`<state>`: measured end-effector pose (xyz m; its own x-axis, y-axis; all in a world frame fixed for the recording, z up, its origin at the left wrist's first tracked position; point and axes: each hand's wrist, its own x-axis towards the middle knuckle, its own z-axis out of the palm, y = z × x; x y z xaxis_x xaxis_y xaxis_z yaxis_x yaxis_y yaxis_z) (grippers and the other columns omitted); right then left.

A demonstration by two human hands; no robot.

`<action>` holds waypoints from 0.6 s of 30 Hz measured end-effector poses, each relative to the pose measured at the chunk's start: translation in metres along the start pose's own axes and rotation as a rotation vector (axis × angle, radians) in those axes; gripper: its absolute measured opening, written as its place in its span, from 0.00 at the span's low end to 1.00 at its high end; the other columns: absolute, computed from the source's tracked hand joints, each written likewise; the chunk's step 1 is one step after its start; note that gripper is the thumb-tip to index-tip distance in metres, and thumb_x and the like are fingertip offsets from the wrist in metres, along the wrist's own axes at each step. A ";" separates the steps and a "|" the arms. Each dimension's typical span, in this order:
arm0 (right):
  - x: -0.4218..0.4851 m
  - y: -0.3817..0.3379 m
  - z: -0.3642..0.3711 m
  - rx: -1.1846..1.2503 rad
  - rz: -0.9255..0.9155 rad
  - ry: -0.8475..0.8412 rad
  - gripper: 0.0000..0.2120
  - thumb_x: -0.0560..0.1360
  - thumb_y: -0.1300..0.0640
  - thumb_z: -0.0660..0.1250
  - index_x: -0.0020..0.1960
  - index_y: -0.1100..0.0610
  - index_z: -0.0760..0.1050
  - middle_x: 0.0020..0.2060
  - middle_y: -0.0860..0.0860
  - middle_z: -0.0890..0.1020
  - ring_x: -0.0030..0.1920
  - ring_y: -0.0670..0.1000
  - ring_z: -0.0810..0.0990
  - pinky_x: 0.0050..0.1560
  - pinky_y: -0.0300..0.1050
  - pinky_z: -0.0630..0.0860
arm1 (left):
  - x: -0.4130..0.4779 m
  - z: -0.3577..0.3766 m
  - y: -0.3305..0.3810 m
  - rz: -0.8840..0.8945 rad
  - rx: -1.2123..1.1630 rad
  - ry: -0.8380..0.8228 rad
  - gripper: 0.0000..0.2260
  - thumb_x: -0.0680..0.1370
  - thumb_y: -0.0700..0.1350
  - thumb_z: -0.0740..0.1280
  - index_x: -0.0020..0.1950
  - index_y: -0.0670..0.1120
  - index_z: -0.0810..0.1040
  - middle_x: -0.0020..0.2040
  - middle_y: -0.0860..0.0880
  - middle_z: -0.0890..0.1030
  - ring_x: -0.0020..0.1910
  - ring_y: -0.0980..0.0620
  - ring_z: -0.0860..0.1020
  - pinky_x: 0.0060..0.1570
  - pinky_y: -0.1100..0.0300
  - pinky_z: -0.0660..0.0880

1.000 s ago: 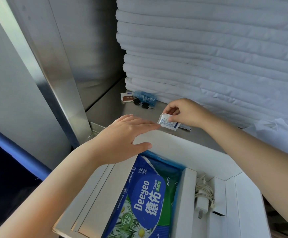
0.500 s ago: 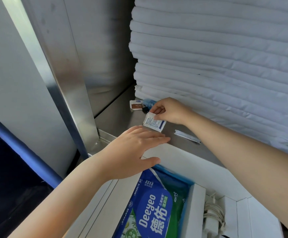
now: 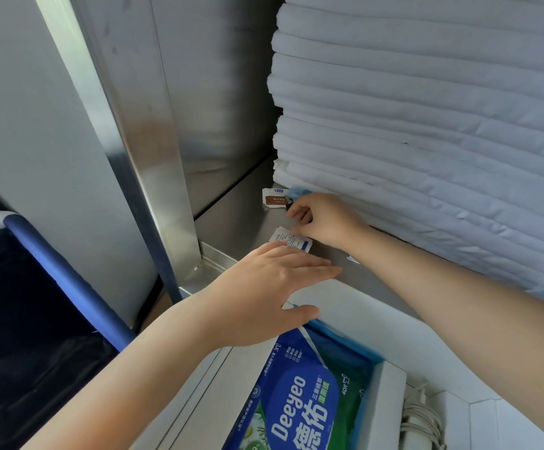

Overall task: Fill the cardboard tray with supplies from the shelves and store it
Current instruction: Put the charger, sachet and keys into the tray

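Where the view begins at the left, a rounded blue padded bar point(image 3: 69, 277) slants down past a flat grey panel, and next to it a brushed stainless-steel post point(image 3: 153, 157) rises from the corner of a smooth steel shelf point(image 3: 231, 219). Reaching in from the lower left, the left hand point(image 3: 264, 293) is spread wide and flat, fingers straight and holding nothing, over the far left corner of the cardboard tray point(image 3: 378, 316), with the thumb lying along the tray's rim. Just beyond its fingertips is a small flat sachet point(image 3: 291, 238), white paper with fine print and a blue corner, its right end held by the right hand point(image 3: 326, 222), whose fingers are curled; the exact pinch is hidden. Behind that hand, a brown-and-white packet point(image 3: 274, 199) lies flat on the shelf beside something crinkly and blue point(image 3: 298, 191). To the right, a tall stack of folded white linens point(image 3: 426, 125), soft and quilted in even ridges, fills the shelf. The tray, white matte board with folded walls, sits at the bottom against the shelf's front edge; its left compartment holds a glossy blue-and-green wipes pack point(image 3: 300, 401), and the narrow right compartment holds a coiled white cable point(image 3: 420, 417).
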<state>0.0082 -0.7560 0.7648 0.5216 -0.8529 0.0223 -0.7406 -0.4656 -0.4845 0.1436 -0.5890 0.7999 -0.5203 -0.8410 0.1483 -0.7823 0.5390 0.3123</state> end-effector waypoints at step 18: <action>-0.007 0.022 -0.009 -0.601 -0.092 0.131 0.17 0.74 0.61 0.65 0.63 0.60 0.73 0.56 0.56 0.72 0.58 0.58 0.70 0.49 0.51 0.72 | 0.000 0.000 0.000 0.007 0.012 -0.010 0.24 0.79 0.56 0.60 0.75 0.60 0.59 0.73 0.61 0.65 0.70 0.64 0.55 0.60 0.79 0.31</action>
<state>-0.0161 -0.7625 0.7619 0.5667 -0.8070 0.1661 -0.8239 -0.5577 0.1011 0.1436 -0.5895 0.7997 -0.5290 -0.8368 0.1408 -0.7826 0.5453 0.3003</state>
